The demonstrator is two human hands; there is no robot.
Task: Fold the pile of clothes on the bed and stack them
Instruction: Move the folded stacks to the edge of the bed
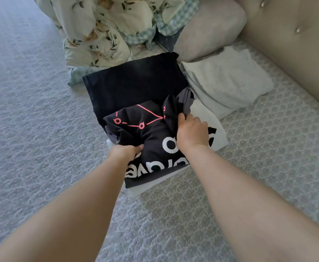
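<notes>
- Fingers (188,118) of the right hand (192,131) bunch a fold of the black printed shirt (151,133); those of the left hand (125,152) curl round its near edge.
- That shirt sits on a white garment (207,114) on the bed (31,110), touching a folded black piece (132,82).
- Folded grey clothes (226,78) lie just beside.

Floral duvet (101,29) beside grey pillow (209,29) (against tufted headboard (291,44)).

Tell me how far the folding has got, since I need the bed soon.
Done: a folded black garment and a folded pale one lie flat. In hand: left hand and right hand grip a bunched black printed top. Left: folding it; what else waits isn't clear.
</notes>
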